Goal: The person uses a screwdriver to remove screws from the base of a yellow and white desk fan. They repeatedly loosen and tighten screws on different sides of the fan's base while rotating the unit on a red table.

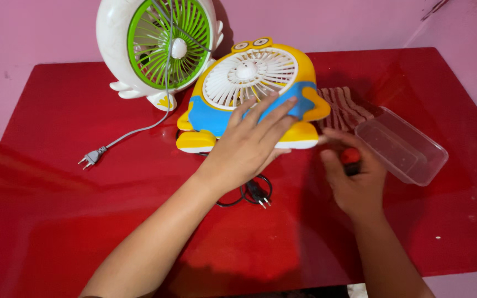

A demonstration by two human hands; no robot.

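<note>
Head view, looking down on a red desk (56, 221). The left hand (249, 143) is lying flat, fingers spread, on the blue lower front of a yellow character-shaped desk fan (252, 88) near the upper centre of the frame; it is pressing, not clasping, so its grip is standing apart. The right hand (354, 182), right of centre, is closing its grip around a red-and-black tool handle (350, 160), probably a screwdriver; the tip is pointing left toward the fan's base, though the shaft is too small to make out. The fan is lying up and to the left of the tool, its long axis running roughly across the frame, and the left hand is the nearer one, already touching it. A black plug (259, 196) and coiled cord are lying below the fan. A white-and-green fan (158, 47) is standing at upper left, its grey plug (89, 160) trailing left. A clear plastic container (401, 144) is sitting at right, beside a striped cloth (344, 107).
</note>
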